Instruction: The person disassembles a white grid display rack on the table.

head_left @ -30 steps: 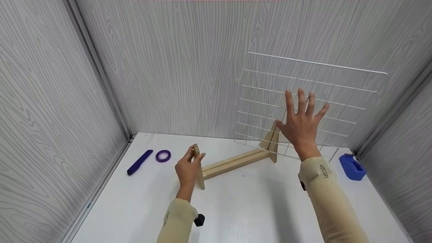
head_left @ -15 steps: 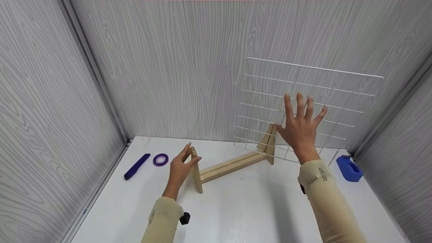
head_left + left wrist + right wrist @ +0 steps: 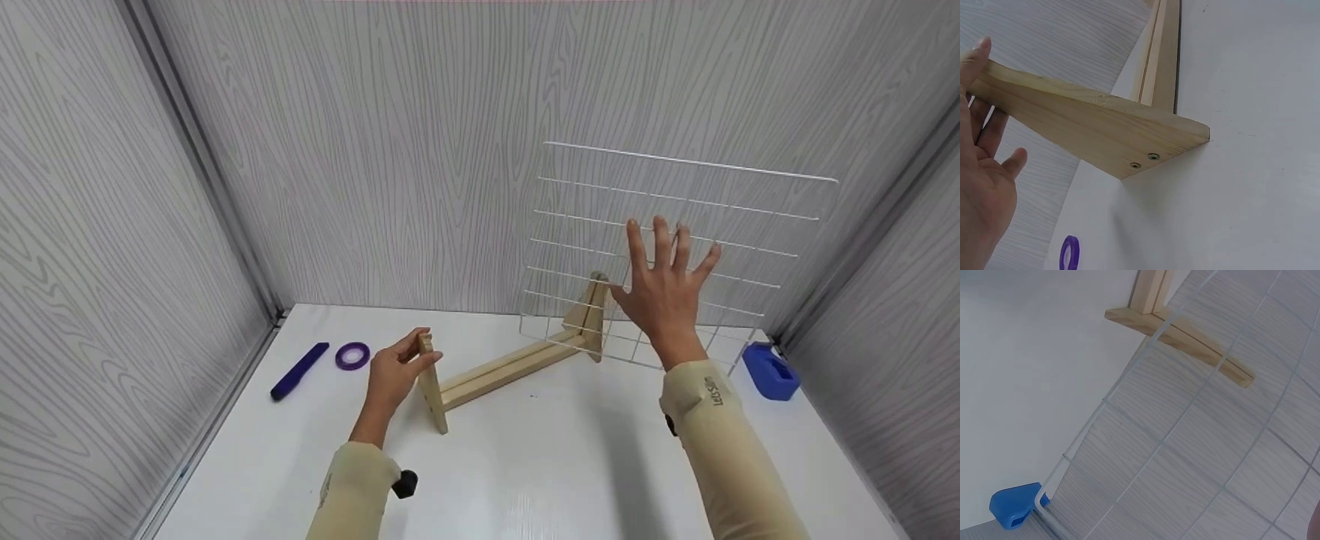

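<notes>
My left hand [image 3: 391, 375] pinches the top of the near end panel [image 3: 431, 394] of a wooden stand between thumb and fingers. A grooved beam [image 3: 514, 373] joins this panel to a second end panel [image 3: 595, 322] farther right and back. In the left wrist view, two metal screw heads [image 3: 1153, 157] show low on the near panel [image 3: 1084, 115]. My right hand [image 3: 664, 296] is spread, fingers straight, against a white wire grid [image 3: 690, 159]. The grid stands tilted in front of the far panel; how the fingers meet its wires is unclear.
On the left of the white table [image 3: 487, 480] lie a long dark-purple bar [image 3: 300, 371] and a purple ring [image 3: 352, 356]. A blue holder resembling a tape dispenser [image 3: 771, 373] sits at the right, near the grid's lower corner. Grey wood-grain walls [image 3: 420, 165] enclose the table.
The wire grid and my right hand have come down and slightly left. My left hand has shifted left, its fingers now at the panel's top. The view has drifted a little.
</notes>
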`<state>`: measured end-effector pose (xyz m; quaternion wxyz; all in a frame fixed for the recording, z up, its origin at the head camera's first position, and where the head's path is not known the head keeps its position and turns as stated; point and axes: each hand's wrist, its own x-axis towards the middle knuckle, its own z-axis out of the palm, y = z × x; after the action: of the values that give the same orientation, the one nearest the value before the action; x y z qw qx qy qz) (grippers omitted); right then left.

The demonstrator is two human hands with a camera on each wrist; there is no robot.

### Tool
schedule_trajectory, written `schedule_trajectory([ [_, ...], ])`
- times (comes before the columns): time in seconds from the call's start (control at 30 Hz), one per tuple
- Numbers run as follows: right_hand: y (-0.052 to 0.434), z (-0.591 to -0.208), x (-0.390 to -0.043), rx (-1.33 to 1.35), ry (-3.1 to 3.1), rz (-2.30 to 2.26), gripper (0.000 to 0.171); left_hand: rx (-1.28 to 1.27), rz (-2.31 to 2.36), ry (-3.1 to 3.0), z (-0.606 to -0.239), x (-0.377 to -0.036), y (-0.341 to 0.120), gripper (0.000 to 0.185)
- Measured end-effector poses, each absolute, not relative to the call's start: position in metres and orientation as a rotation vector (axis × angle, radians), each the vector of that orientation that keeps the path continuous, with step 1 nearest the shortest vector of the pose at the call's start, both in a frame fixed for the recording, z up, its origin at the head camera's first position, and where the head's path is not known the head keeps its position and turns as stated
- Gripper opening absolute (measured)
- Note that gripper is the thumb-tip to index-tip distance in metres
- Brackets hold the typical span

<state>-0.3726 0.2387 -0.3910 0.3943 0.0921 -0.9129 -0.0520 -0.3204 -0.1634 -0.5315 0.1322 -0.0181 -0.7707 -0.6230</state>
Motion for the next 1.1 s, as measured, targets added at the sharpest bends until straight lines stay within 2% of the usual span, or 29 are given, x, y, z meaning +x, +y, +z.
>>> schedule_trajectory([
  [0.8, 0.25, -0.398, -0.372, 0.195, -2.35, -0.112, 0.12, -0.001, -1.768, -2.114, -0.537, -0.297, -0.146, 0.053],
  [0.93, 0.25, -0.403, -0.373, 0.199, -2.327, -0.116, 0.122, -0.088, -1.83, -2.209, -0.534, -0.299, -0.156, 0.051],
  [1.1, 0.252, -0.405, -0.371, 0.191, -2.35, -0.118, 0.121, -0.318, -2.049, -2.407, -0.528, -0.306, -0.179, 0.058],
])
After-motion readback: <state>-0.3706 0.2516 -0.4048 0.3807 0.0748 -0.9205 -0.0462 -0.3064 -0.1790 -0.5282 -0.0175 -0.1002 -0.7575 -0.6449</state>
